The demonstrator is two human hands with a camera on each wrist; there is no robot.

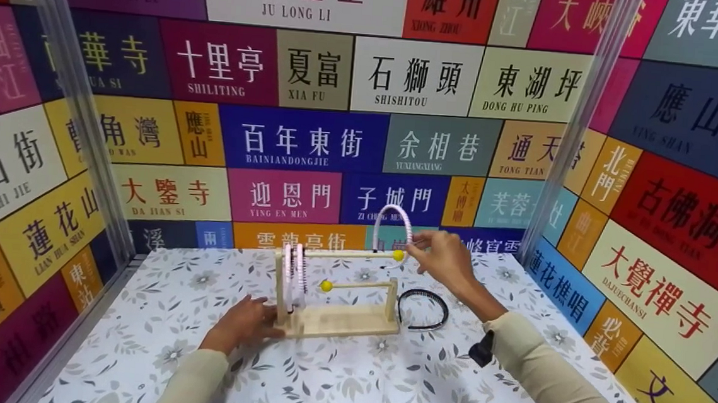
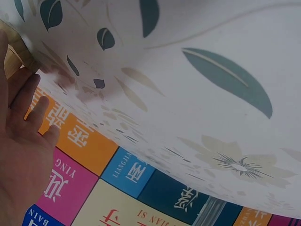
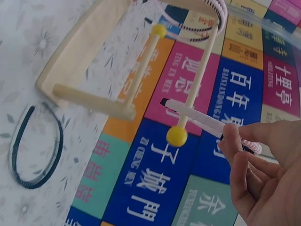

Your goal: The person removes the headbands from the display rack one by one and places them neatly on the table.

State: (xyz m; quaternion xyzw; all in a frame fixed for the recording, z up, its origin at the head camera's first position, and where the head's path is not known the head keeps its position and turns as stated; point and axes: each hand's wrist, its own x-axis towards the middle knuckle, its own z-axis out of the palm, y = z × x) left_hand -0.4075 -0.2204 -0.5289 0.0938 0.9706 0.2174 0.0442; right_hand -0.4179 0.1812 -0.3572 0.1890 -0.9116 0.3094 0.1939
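Note:
A wooden stand [image 1: 344, 320] with two yellow-tipped rods stands on the table. My left hand [image 1: 243, 325] holds the left end of its base, thumb in front; in the left wrist view the fingers meet the wood [image 2: 19, 49]. With thumb and fingers my right hand [image 1: 446, 261] pinches a pale pink headband [image 3: 202, 117], its arch upward, by one side. This headband overlaps the upper rod [image 3: 200, 77] close to its yellow ball [image 3: 177, 136]. More pale pink headbands [image 1: 297, 273] hang at the left end of that rod. The lower rod [image 1: 359, 285] is bare.
A black headband [image 1: 445, 309] lies on the table just right of the stand. A flowered white cloth [image 1: 346, 387] covers the table. Behind and at the sides rise walls of colourful signs [image 1: 303, 137], with clear upright posts [image 1: 564, 153] at the corners.

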